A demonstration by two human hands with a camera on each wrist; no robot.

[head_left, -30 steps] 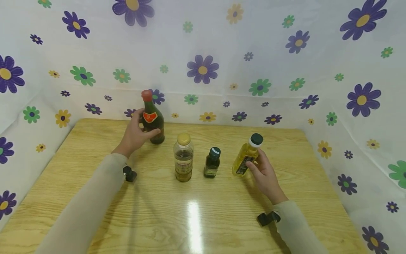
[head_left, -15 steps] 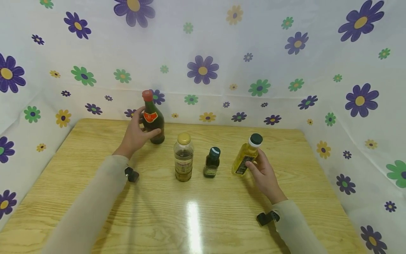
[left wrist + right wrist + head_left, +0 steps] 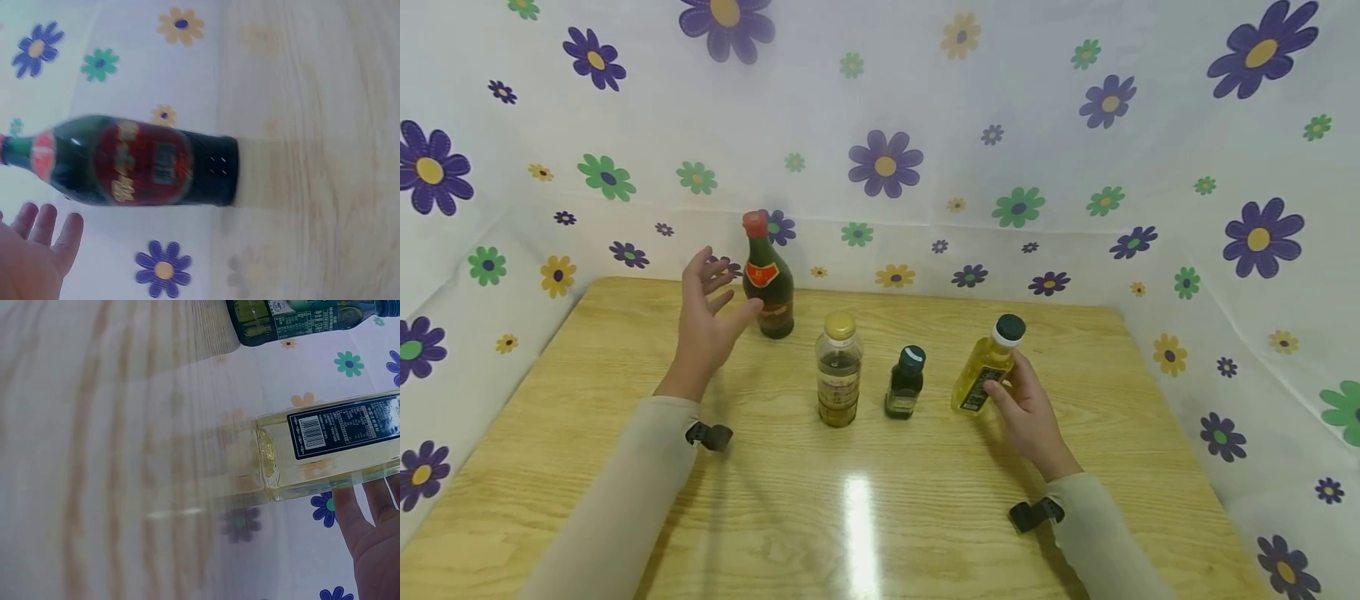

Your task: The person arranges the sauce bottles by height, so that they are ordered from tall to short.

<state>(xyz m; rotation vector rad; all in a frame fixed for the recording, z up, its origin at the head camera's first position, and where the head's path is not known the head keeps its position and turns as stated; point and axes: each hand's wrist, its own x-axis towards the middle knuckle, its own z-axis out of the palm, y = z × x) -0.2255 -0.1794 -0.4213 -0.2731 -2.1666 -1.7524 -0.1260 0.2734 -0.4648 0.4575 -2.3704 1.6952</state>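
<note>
A dark green bottle with a red cap [image 3: 767,287] stands upright at the back left of the table. Just left of it my left hand [image 3: 703,321] is held with fingers spread and thumb apart, gripping nothing. In the left wrist view the bottle's red label [image 3: 147,164] faces the camera, and a gap shows between bottle and fingers [image 3: 67,240]. My right hand [image 3: 1030,408] holds a bottle of yellow oil [image 3: 981,375] with a dark green cap, thumb in front and fingers behind. That bottle's dark back label [image 3: 350,425] shows in the right wrist view.
Between the hands stand a clear glass bottle with a gold cap [image 3: 838,371] and a small dark bottle with a green cap [image 3: 905,383]. A flower-patterned white cloth [image 3: 820,100] walls the wooden table [image 3: 775,517] at back and sides.
My left hand has let go of the dark green bottle and drawn back to the left, its fingers spreading. The bottle stays standing. My right hand keeps its hold on the oil bottle.
</note>
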